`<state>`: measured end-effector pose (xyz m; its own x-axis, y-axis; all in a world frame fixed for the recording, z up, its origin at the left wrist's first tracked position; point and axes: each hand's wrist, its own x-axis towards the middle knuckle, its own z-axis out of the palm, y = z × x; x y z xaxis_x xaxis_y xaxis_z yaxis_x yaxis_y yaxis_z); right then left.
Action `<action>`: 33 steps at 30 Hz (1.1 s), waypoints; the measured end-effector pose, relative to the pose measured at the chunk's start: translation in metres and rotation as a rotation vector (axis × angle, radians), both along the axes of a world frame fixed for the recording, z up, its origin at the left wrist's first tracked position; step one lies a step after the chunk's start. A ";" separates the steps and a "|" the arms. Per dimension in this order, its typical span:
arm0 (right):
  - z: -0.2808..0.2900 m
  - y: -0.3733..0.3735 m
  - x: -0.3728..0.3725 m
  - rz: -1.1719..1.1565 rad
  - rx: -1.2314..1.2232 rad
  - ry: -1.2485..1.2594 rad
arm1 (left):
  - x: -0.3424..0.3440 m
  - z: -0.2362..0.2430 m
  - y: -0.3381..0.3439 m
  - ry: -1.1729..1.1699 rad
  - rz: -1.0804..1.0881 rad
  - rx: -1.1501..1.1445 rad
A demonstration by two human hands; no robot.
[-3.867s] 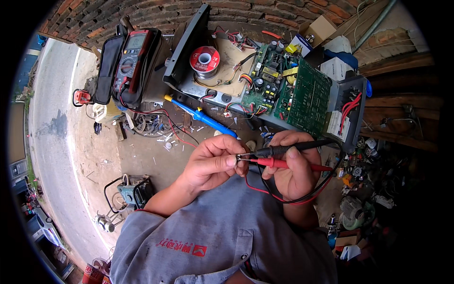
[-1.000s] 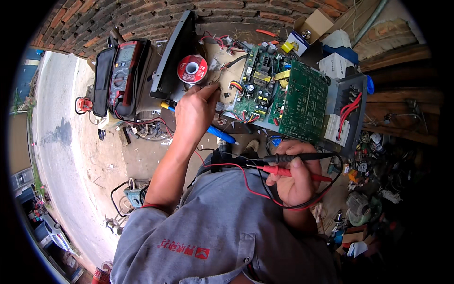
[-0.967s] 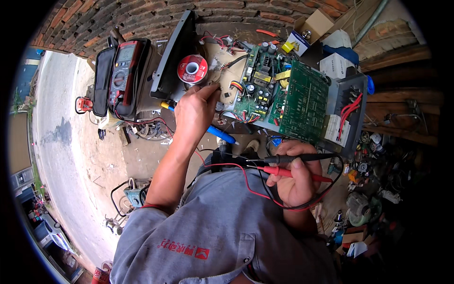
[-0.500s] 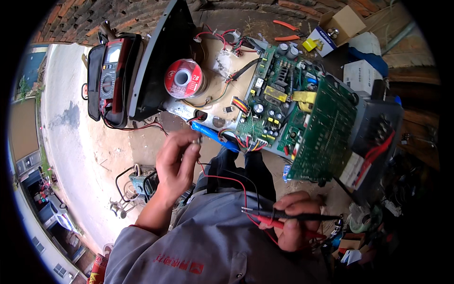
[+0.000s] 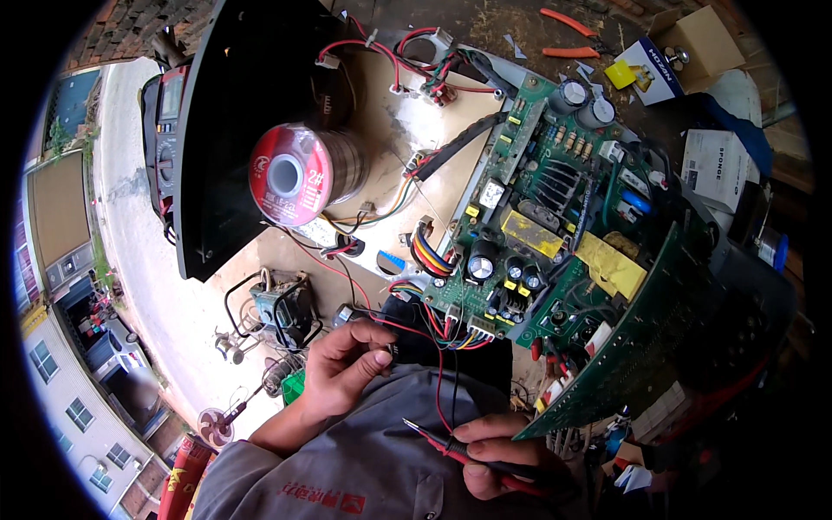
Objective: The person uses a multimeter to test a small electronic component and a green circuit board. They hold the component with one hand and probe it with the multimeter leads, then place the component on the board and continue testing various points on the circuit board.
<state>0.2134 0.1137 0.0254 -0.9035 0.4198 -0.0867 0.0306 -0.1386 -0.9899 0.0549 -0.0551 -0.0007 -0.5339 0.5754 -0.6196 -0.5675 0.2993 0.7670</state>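
Observation:
My left hand [image 5: 347, 368], below the open metal chassis, pinches a small dark component [image 5: 392, 351] between thumb and fingers. My right hand [image 5: 494, 459] holds the red and black multimeter probes [image 5: 442, 446], their metal tips side by side and apart from the component, with wires trailing. Above my hands, a densely populated green circuit board [image 5: 546, 260] sits in the chassis beside a pale mounting plate [image 5: 407, 130] with wire looms. A second green board [image 5: 607, 355] stands tilted at the right. A red-labelled solder spool [image 5: 308, 173] rests on the plate's left.
The black chassis panel [image 5: 217, 130] rises at left, partly hiding the multimeter [image 5: 165, 156] in its case. Orange-handled pliers [image 5: 568, 35], an opened carton [image 5: 654, 74] and a white box [image 5: 711, 169] lie behind. A portable machine [image 5: 277, 312] stands on the ground at lower left.
My left hand has moved from the chassis back down toward my body with the small part. My right hand, still holding both probes, sits lower in view. The view has shifted closer over the boards.

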 end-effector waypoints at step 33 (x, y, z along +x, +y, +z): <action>0.039 -0.040 0.003 -0.358 -0.157 0.280 | 0.031 0.041 -0.021 -0.536 0.091 0.540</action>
